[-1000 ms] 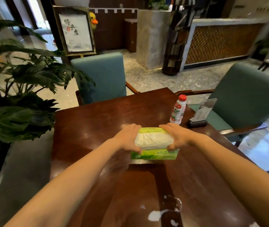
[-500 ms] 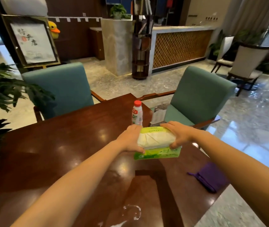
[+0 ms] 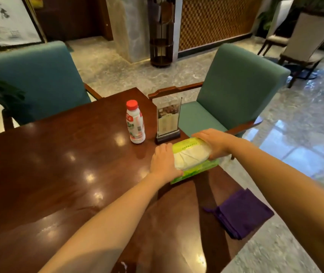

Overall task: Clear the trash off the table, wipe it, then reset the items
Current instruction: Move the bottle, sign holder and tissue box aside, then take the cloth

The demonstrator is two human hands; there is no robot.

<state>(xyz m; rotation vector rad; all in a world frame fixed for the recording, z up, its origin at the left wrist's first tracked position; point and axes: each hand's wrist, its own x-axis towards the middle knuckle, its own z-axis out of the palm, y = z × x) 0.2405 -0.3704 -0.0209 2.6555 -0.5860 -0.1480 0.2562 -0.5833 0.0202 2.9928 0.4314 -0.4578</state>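
Though the table (image 3: 58,164) shines as if wiped, a small pale smear (image 3: 123,264) shows at its nearest edge, well short of both hands, so the wiping may not be quite finished. Nearer than the right hand (image 3: 214,143) and off to its right, a cloth (image 3: 241,212) lies folded at the table's edge, untouched. The left hand (image 3: 163,162) and the right hand hold the pack (image 3: 191,157) of tissues between them, each with fingers curled over one end.

A second ago the pack was over the middle of the table, with the stand and bottle well off to the right of the hands. Now it has been carried across to the right edge. Its near corner looks to be down on the wood, though I cannot tell whether its full weight rests there.

Just beyond the hands is the stand (image 3: 168,121), very near the pack. The bottle (image 3: 135,123) is upright a little beyond the left hand. That grouping suggests the reset is under way, with letting go of the pack as the next step. Its right end lies close to the table's edge, so a nudge inward may be wanted first.
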